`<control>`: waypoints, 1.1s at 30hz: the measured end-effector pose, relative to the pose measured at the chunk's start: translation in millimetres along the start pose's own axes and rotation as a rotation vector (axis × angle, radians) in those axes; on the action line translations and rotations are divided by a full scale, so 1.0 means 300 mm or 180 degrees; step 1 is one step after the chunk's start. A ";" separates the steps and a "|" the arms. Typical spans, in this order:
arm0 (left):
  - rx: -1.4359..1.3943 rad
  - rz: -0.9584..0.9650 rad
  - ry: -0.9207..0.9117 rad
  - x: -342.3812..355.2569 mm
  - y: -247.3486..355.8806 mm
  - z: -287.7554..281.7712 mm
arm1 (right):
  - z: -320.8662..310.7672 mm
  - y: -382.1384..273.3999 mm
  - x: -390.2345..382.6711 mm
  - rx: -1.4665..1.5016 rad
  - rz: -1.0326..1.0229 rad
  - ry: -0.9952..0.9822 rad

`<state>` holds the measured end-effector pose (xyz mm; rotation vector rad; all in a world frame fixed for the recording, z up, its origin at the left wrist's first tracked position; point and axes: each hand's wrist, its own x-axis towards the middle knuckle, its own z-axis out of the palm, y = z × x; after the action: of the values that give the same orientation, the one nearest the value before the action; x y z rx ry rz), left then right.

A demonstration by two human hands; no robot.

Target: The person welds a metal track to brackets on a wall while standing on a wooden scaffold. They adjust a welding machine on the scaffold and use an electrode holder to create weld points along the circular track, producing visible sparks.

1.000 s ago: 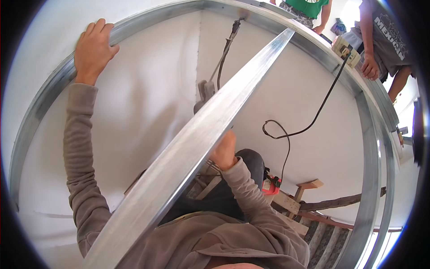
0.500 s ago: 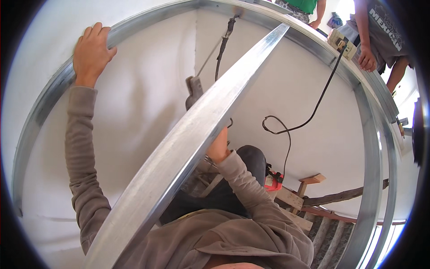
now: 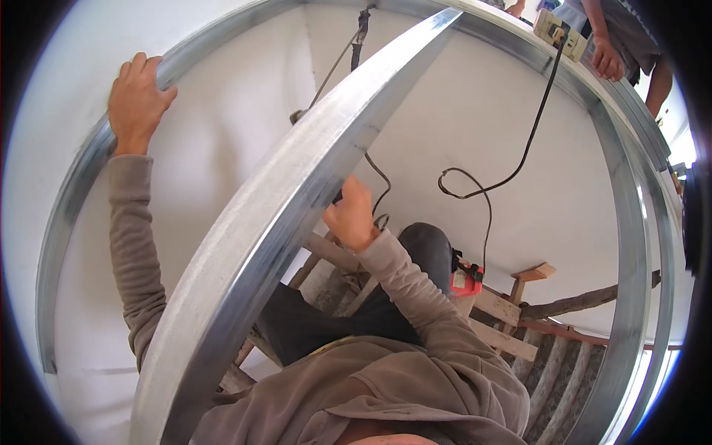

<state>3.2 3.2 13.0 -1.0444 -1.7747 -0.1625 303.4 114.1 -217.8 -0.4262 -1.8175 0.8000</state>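
My left hand is wrapped over the edge of a grey metal channel that curves along the left in this wide view. A second bright metal channel runs diagonally across the middle, from the lower left to the top. Behind it, my right hand is closed around a dark handle. This looks like a welding electrode holder, with its jaw end showing past the channel's far side and a thin rod pointing up. The channel hides most of the holder.
A dark clamp and cable hang at the top frame. A beige outlet box feeds a looped black cord. Wooden pieces and a red object lie beside my knee. Another person's hand hangs at upper right.
The view has shifted, with the top frame higher in it. More of my right hand shows beside the diagonal channel, and the holder is more hidden. My left hand keeps its grip.
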 end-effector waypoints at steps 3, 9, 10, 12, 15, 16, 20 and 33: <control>-0.0010 -0.0005 -0.0034 -0.002 0.005 -0.001 | 0.006 -0.028 -0.022 0.0247 -0.0381 0.0049; 0.0061 0.0015 -0.0026 -0.010 -0.012 -0.001 | 0.007 0.002 -0.006 0.0203 -0.0040 -0.0015; 0.0055 -0.0015 -0.0060 -0.015 -0.002 0.003 | 0.001 -0.012 -0.016 0.0338 0.0029 -0.0118; 0.0039 0.0011 -0.0132 -0.012 0.017 0.015 | -0.003 -0.001 -0.007 0.0061 -0.0035 -0.0034; 0.0173 0.0070 0.0002 -0.014 0.008 -0.015 | 0.002 0.028 0.024 -0.0168 0.0053 0.0122; 0.0245 -0.0019 -0.0079 -0.015 0.013 -0.009 | -0.001 0.043 0.029 -0.0089 0.0066 0.0193; 0.0367 -0.0071 -0.0147 -0.014 0.018 -0.004 | 0.011 0.001 -0.033 0.0124 -0.0048 0.0264; 0.0422 0.0188 -0.0140 -0.005 -0.001 0.030 | -0.200 0.081 -0.244 0.0663 0.0507 -0.0605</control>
<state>-3.1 7.0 7.7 -1.0099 -1.7665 0.0148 384.6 105.1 -271.5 -0.3722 -1.8664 1.1619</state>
